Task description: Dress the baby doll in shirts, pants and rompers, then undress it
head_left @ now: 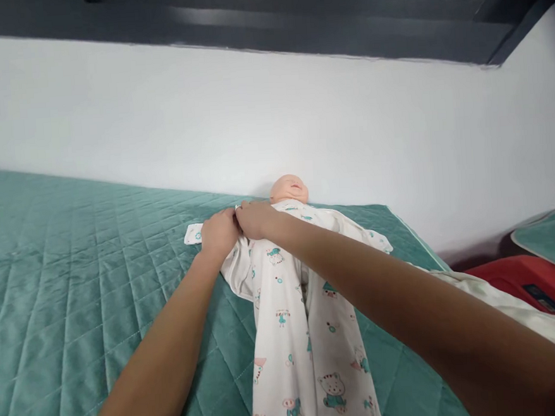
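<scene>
Clothes (280, 315), white with small printed animals, lie on the green quilt (98, 296), over the body of a doll (288, 188) whose bare head sits at the neck end, close to the white wall (205, 118). Both legs of the clothes run down toward the camera. The left hand (220, 234) and the right hand (257, 219) meet at the sleeve on the picture's left, fingers bent inward and closed on its fabric; their tips are partly hidden, though a bit of white shows between them. That sleeve's end sticks out past the left hand, while the other sleeve lies spread on the quilt. The right forearm crosses above the clothes. At the far right, a white cloth (517, 311) lies against a red item (525, 282), with a green cloth (553, 239) behind. A dark frame (246, 26) runs above the wall.
</scene>
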### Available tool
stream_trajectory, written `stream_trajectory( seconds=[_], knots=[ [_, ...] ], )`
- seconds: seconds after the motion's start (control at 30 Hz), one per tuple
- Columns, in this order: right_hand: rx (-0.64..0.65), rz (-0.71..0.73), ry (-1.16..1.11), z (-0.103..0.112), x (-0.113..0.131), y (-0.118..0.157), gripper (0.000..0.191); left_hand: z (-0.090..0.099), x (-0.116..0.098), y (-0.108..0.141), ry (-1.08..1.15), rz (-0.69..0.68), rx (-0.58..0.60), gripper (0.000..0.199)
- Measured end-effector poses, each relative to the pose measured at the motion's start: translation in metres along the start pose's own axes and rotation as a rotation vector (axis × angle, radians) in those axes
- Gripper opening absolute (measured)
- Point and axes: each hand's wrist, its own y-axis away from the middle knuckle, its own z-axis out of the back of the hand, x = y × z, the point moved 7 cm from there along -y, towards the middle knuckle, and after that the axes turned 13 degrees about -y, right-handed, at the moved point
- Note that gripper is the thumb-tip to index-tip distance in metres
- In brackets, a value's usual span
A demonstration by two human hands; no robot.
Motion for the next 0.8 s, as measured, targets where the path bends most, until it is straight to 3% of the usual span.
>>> stream_trajectory(
  seconds=[0.13, 0.3, 0.53, 0.7, 0.8],
  knots=[
    [0.042, 0.005, 0.027, 0.000, 0.000, -0.006, 0.019, 0.004, 0.000, 0.001, -0.003, -0.012, -0.018, 0.031],
    [0.006, 0.083, 0.088, 0.027, -0.016, 0.024, 0.032, 0.012, 0.007, 0.009, -0.021, -0.026, -0.080, 0.043],
    [-0.115, 0.047, 0.132, 0.060, -0.039, 0.055, 0.029, -0.003, 0.026, 0.021, 0.010, 0.033, 0.017, 0.043],
    [-0.129, 0.041, 0.074, 0.059, -0.034, 0.061, 0.031, -0.009, 0.033, 0.024, 0.082, 0.104, 0.009, 0.038],
    [-0.115, 0.054, 0.017, 0.045, -0.023, 0.053, 0.030, 0.000, 0.031, 0.027, 0.034, 0.118, -0.079, 0.047]
  ],
)
